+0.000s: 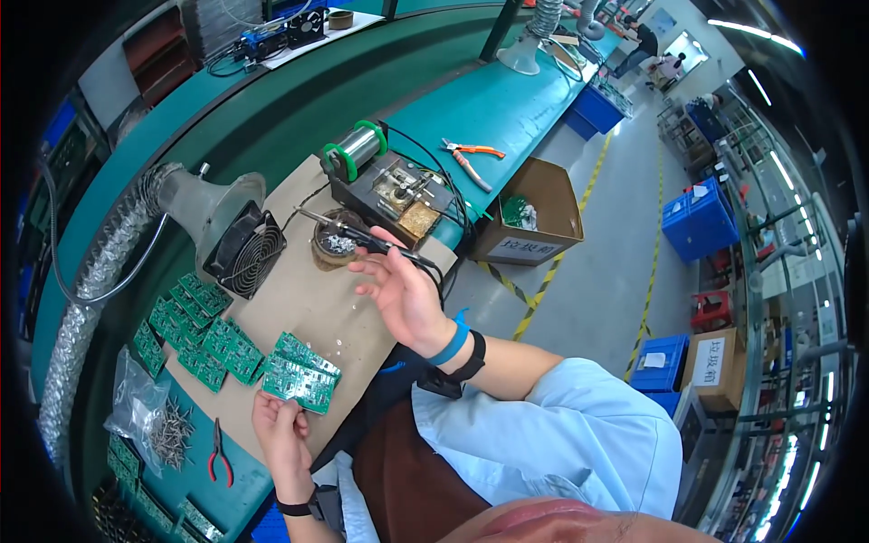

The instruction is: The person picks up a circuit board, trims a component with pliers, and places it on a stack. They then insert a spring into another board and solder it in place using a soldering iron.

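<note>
Nearest the camera are a brown apron (412, 471) and a light blue sleeve (579, 425), low in the view. From the far left, a ribbed silver duct (90, 290) runs along the teal workbench (299, 100) and ends in a grey funnel hood with a black square fan (244, 258) just beside it. Low on the left lie a clear bag (136, 398) with loose metal pins (170, 434) spilled at its mouth, and red-handled pliers (217, 452) near them. A brown mat (308, 308) covers the bench in front of the person, with a spread of green circuit boards (195, 326) on its left part. The left hand (281, 434) reaches up from the lower edge, fingers closed over the near edge of a green circuit board (303, 373) that lies flat on the mat. To its right the right hand (403, 294) is raised over the mat, palm turned inward, pinching a black soldering iron (362, 237) whose tip points left over a round tin (335, 244) holding silvery bits. Behind stands a soldering station (394, 190) with a solder spool (356, 147), then orange cutters (471, 158). On the grey floor right of the bench sits an open cardboard box (539, 213) with green and white scraps inside; farther right are blue crates (697, 222) and yellow-black floor tape (647, 271).
</note>
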The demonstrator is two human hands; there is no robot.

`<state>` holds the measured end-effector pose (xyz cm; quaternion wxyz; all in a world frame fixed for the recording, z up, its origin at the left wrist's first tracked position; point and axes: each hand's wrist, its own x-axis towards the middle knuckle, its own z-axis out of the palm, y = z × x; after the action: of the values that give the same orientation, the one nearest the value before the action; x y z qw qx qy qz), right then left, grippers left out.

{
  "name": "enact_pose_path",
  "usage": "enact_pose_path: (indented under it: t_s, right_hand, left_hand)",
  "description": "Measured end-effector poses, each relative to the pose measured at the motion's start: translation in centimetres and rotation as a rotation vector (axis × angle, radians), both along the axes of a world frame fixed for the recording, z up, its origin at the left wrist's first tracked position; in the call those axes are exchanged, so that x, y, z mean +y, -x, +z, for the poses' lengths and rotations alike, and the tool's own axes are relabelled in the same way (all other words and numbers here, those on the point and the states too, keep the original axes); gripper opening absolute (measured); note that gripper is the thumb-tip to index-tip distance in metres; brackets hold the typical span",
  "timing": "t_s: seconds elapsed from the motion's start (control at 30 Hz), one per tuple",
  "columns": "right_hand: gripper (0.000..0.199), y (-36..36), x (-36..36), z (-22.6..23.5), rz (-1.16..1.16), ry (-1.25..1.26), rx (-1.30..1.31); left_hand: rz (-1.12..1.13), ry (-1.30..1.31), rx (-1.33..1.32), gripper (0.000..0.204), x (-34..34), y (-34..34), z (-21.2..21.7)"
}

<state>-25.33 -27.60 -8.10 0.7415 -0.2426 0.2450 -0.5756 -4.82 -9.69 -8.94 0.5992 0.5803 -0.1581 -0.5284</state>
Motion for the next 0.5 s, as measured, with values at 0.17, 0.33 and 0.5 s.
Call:
enact_pose_path:
  t_s: [0.17,0.33,0.5]
  right_hand:
    - [0.038,-0.8,-0.4,-2.2,0.101,-0.186,-0.154]
    - [0.032,-0.6,0.1,-4.4,0.232,-0.255,-0.204]
    - [0.029,-0.5,1.9,-2.3,0.44,-0.316,-0.065]
  left_hand:
    - [0.035,0.028,0.018,0.017,0.8,-0.1,-0.7]
    - [-0.015,0.048,0.002,0.013,1.2,-0.6,-0.3]
    - [-0.031,0.042,-0.019,0.012,1.4,-0.9,-0.2]
